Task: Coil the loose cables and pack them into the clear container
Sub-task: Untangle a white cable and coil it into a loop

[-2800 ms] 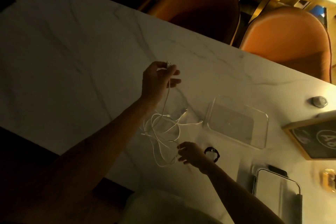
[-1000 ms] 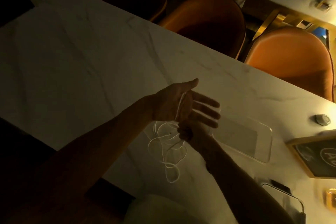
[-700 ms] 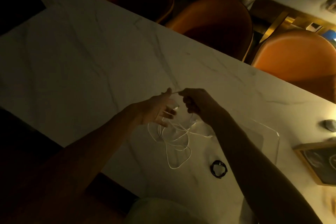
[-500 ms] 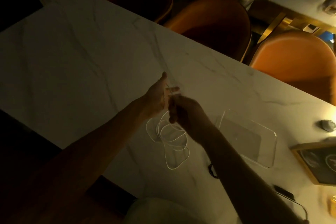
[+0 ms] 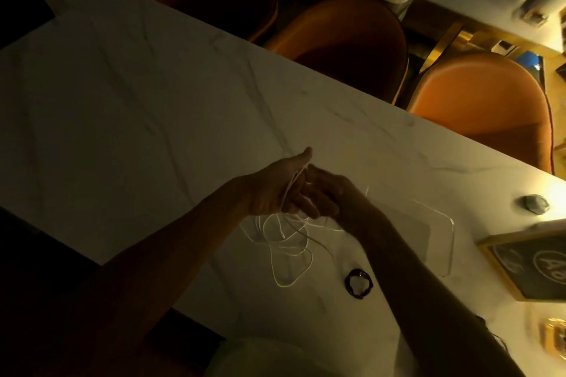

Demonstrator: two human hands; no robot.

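Observation:
A thin white cable (image 5: 286, 249) hangs in loose loops from my hands down to the marble table (image 5: 137, 107). My left hand (image 5: 275, 190) is held flat with the thumb up, and turns of the cable run across its palm. My right hand (image 5: 330, 193) is closed on the cable right beside the left palm. The clear container (image 5: 428, 232) lies open on the table just right of my hands, with nothing seen inside. A small coiled black cable (image 5: 358, 282) rests on the table below my right forearm.
Three orange chairs (image 5: 477, 101) line the far side of the table. A framed dark sign (image 5: 533, 266) and a small grey round object (image 5: 320, 208) sit at the right edge. A blurred yellow item (image 5: 554, 337) is at the lower right.
The right hand has carried the cable round the flat left hand again and now sits just right of the palm. The loops on the table have shrunk a little. The black coil shows again.

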